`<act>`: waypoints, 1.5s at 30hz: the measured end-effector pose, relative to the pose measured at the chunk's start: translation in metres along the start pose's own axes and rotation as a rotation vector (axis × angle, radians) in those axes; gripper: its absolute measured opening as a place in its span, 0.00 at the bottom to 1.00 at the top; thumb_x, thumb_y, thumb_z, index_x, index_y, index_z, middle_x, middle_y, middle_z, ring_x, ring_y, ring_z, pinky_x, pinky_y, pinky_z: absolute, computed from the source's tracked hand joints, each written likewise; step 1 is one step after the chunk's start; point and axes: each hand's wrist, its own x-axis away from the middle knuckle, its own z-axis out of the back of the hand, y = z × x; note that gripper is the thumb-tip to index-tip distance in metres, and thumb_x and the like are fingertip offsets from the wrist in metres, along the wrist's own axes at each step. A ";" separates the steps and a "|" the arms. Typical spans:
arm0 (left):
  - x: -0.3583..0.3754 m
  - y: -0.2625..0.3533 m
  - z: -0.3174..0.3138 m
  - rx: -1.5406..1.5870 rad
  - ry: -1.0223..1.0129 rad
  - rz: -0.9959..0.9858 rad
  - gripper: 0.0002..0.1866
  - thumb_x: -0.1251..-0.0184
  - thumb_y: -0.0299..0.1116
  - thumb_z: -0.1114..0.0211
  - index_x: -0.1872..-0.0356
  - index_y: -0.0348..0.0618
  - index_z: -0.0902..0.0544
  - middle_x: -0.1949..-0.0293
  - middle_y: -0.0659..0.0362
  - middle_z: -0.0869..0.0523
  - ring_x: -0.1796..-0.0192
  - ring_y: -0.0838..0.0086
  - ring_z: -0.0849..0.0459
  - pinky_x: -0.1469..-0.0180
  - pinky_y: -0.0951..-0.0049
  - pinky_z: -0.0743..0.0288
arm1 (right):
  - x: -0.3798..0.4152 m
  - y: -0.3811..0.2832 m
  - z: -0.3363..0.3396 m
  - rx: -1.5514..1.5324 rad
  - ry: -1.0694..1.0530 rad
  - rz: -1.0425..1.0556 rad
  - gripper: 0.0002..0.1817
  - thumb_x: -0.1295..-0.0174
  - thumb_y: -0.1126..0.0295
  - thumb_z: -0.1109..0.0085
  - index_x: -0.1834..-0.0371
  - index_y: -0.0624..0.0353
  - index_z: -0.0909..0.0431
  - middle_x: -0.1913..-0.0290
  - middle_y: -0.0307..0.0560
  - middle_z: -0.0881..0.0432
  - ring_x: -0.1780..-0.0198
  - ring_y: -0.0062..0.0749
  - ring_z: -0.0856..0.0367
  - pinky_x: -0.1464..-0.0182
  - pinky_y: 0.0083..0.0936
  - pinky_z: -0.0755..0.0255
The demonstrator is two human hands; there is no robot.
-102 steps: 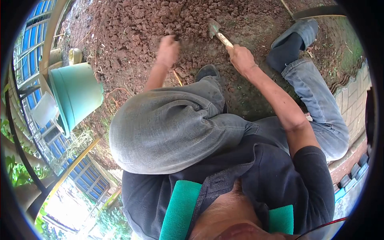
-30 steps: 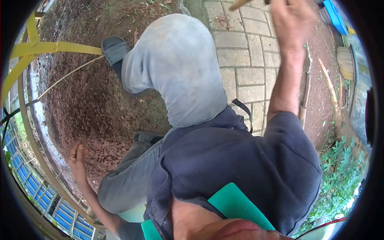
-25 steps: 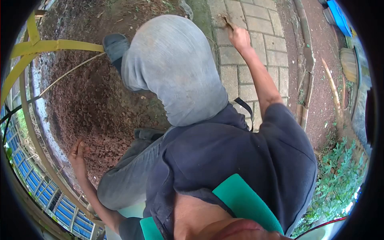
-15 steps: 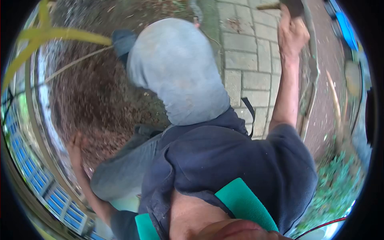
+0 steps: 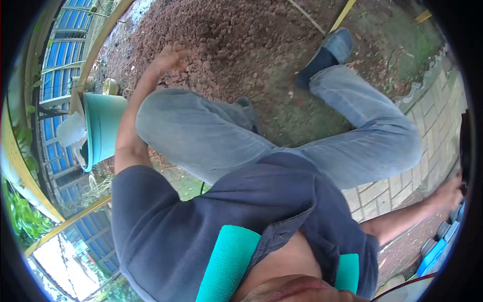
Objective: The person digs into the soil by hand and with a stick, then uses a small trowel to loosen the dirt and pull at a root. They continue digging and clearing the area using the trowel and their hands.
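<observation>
My left hand (image 5: 172, 57) is over the reddish-brown loose soil (image 5: 216, 35) at the upper left, its fingers apart and nothing seen between them. Whether it touches the soil is unclear. At the far right edge, my right hand (image 5: 449, 194) reaches out past my knee with its fingers curled. The dark rim of the view hides what it holds. It is nearest to the brick paving and some blue objects (image 5: 435, 254).
A green bucket (image 5: 105, 123) stands left of my left arm. My bent legs (image 5: 201, 133) flank mossy ground. A yellow strip (image 5: 342, 15) and thin stick (image 5: 307, 16) are near my foot. Brick paving (image 5: 435, 118) runs along the right.
The view has swung toward the soil and bucket. My left hand now shows higher up, over the soil. My right hand, earlier holding a dark tool with a wooden handle, is now at the right edge.
</observation>
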 end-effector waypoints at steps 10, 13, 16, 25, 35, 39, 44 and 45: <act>-0.112 -0.084 -0.036 -0.187 0.075 0.056 0.20 0.42 0.41 0.34 0.58 0.31 0.16 0.68 0.49 0.13 0.64 0.63 0.14 0.63 0.66 0.19 | 0.113 -0.201 -0.040 -1.707 -0.982 0.021 0.13 0.41 0.66 0.42 0.64 0.67 0.17 0.63 0.53 0.15 0.61 0.38 0.16 0.50 0.37 0.25; -0.166 -0.079 -0.028 -0.521 0.262 -0.213 0.29 0.46 0.48 0.35 0.49 0.35 0.19 0.57 0.41 0.16 0.49 0.48 0.19 0.44 0.60 0.27 | 0.198 -0.263 -0.039 -1.531 -1.422 -0.312 0.08 0.44 0.71 0.41 0.69 0.66 0.20 0.70 0.49 0.17 0.71 0.32 0.17 0.60 0.28 0.22; -0.232 -0.091 -0.028 -0.517 0.458 -0.262 0.33 0.44 0.50 0.39 0.41 0.36 0.25 0.49 0.35 0.21 0.42 0.44 0.26 0.41 0.59 0.30 | 0.243 -0.290 -0.039 -1.442 -1.674 -0.560 0.06 0.47 0.73 0.38 0.76 0.64 0.22 0.74 0.48 0.19 0.76 0.31 0.18 0.75 0.26 0.20; -0.218 -0.048 -0.065 -0.475 0.619 -0.023 0.23 0.53 0.34 0.31 0.56 0.30 0.22 0.46 0.35 0.35 0.50 0.44 0.23 0.44 0.57 0.28 | 0.304 -0.268 -0.026 -1.195 -2.203 -0.765 0.15 0.47 0.81 0.41 0.56 0.73 0.29 0.58 0.57 0.22 0.68 0.39 0.17 0.73 0.32 0.17; -0.135 -0.032 -0.120 0.532 0.562 -0.063 0.14 0.53 0.28 0.26 0.66 0.33 0.17 0.76 0.56 0.17 0.70 0.72 0.20 0.66 0.75 0.27 | 0.288 -0.301 -0.043 -0.937 -2.002 -0.124 0.08 0.41 0.71 0.48 0.70 0.66 0.28 0.78 0.44 0.24 0.87 0.22 0.32 0.85 0.25 0.40; -0.068 -0.049 -0.206 0.715 0.184 0.064 0.14 0.51 0.24 0.26 0.64 0.29 0.19 0.74 0.57 0.17 0.73 0.77 0.20 0.72 0.80 0.28 | 0.317 -0.318 -0.037 -1.196 -1.364 0.234 0.12 0.38 0.66 0.49 0.65 0.67 0.26 0.74 0.58 0.21 0.69 0.53 0.22 0.65 0.40 0.31; -0.034 -0.075 -0.266 0.542 0.141 0.156 0.17 0.47 0.27 0.28 0.59 0.24 0.20 0.70 0.54 0.17 0.71 0.74 0.18 0.67 0.76 0.21 | 0.375 -0.303 -0.092 -0.988 -1.476 0.568 0.14 0.36 0.65 0.49 0.54 0.65 0.27 0.69 0.66 0.21 0.60 0.63 0.22 0.58 0.46 0.30; -0.030 -0.071 -0.264 0.500 0.139 0.130 0.18 0.46 0.27 0.28 0.58 0.23 0.21 0.70 0.53 0.17 0.71 0.73 0.17 0.66 0.75 0.20 | 0.374 -0.307 -0.104 -0.878 -1.675 0.536 0.15 0.36 0.65 0.50 0.52 0.64 0.28 0.69 0.67 0.21 0.60 0.62 0.21 0.58 0.47 0.30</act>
